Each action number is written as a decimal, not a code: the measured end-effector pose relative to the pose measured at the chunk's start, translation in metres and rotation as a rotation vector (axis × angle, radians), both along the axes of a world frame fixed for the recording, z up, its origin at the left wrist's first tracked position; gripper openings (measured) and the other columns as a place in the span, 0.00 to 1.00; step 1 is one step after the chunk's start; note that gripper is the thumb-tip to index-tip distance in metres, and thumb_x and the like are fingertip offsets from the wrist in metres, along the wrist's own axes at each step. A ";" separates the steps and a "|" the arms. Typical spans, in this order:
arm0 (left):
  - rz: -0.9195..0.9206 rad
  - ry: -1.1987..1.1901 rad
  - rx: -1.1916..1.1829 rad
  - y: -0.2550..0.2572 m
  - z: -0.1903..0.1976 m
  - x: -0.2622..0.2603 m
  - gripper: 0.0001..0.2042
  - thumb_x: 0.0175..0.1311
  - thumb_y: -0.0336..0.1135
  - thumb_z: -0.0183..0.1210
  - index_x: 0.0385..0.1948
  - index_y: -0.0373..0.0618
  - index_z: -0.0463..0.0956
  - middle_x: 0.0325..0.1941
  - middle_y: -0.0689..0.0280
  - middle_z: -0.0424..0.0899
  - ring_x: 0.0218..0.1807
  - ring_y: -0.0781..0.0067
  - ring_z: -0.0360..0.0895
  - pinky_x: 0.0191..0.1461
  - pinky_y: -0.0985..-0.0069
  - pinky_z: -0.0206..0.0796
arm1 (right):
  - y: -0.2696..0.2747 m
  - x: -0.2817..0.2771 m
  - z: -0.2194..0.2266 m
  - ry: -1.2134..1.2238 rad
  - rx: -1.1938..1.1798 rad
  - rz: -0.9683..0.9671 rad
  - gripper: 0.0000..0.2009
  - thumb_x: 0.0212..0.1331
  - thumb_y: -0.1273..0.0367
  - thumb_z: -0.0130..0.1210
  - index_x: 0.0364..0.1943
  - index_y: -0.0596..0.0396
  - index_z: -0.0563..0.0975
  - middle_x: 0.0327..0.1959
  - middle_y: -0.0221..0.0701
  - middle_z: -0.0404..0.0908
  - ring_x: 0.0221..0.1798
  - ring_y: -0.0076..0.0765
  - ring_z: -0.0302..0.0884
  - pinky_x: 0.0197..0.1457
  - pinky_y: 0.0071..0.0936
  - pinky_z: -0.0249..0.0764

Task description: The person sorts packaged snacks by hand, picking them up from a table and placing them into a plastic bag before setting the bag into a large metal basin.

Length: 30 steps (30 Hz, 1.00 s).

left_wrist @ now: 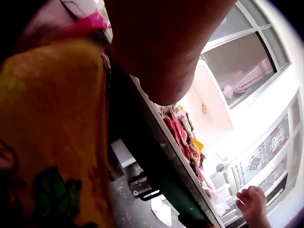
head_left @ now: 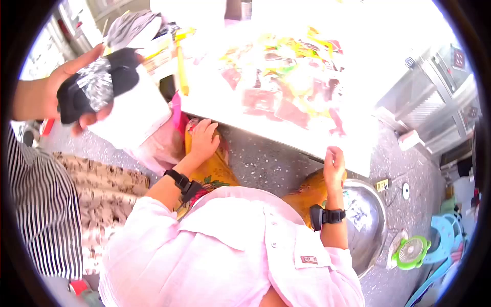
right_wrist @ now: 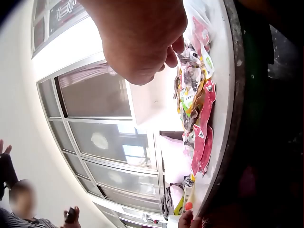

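Observation:
My left hand [head_left: 204,140] rests with relaxed fingers at my knee in yellow patterned trousers [head_left: 212,171], just below the table's front edge, holding nothing. My right hand [head_left: 335,166] is raised beside the table corner, fingers loosely curled and nothing visible between them. In the right wrist view, the back of this hand [right_wrist: 142,42] overlaps the near end of a heap of packets. On the white table [head_left: 215,110] lies this spread of red, yellow and green packets [head_left: 261,100], washed out by glare in the head view.
At the left, another person's hand [head_left: 56,89] holds a black device [head_left: 123,71] with a shiny silver middle. A yellow strip [head_left: 181,71] and grey cloth [head_left: 133,28] lie at the table's left end. A metal basin [head_left: 376,225] and green fan [head_left: 411,251] stand right.

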<state>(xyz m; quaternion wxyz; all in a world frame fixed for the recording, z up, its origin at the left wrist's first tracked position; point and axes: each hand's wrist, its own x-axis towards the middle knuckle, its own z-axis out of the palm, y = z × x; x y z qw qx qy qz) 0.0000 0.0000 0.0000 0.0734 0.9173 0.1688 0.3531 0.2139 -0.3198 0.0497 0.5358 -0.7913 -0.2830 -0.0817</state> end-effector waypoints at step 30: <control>0.569 0.572 -0.490 0.226 -0.007 -0.146 0.11 0.46 0.38 0.47 0.28 0.43 0.72 0.32 0.52 0.75 0.36 0.53 0.71 0.41 0.67 0.62 | 0.013 -0.033 -0.047 0.113 -0.114 0.126 0.06 0.51 0.76 0.46 0.33 0.61 0.71 0.31 0.31 0.72 0.33 0.22 0.67 0.38 0.17 0.65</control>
